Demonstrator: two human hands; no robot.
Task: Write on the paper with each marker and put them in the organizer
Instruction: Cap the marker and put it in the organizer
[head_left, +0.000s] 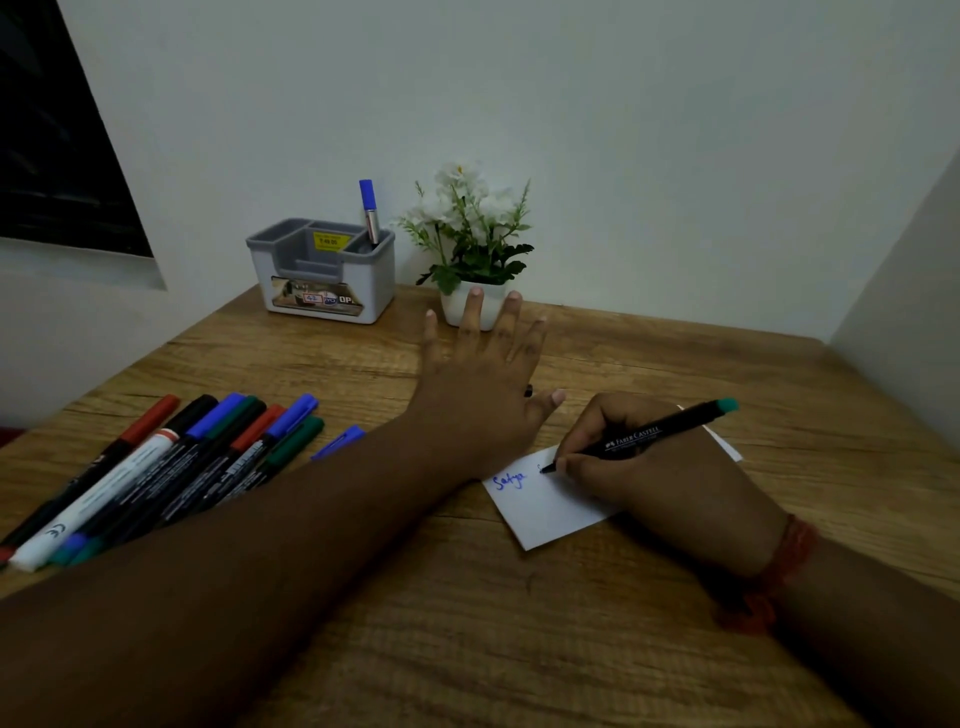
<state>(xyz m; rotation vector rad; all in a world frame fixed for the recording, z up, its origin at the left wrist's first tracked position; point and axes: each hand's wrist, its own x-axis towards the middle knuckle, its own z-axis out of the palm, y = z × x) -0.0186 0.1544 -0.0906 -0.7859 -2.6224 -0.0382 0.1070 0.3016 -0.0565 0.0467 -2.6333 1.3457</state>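
My right hand (670, 478) grips a black marker with a green end (654, 434), its tip touching a small white paper (550, 512) that bears a blue written word at its left. My left hand (483, 384) lies flat with fingers spread on the wooden table just beyond the paper's far left corner; a small dark thing peeks out by its thumb. Several capped markers (171, 467) in red, black, blue, green and white lie in a bunch at the left. A grey organizer (322, 275) stands at the back with one blue-capped marker (369, 213) upright in its right compartment.
A white pot of white flowers (472, 244) stands right of the organizer, just beyond my left fingertips. Walls close the table (467, 623) at the back and right. A dark window sits at the upper left. A blue marker (340, 441) lies partly hidden by my left forearm.
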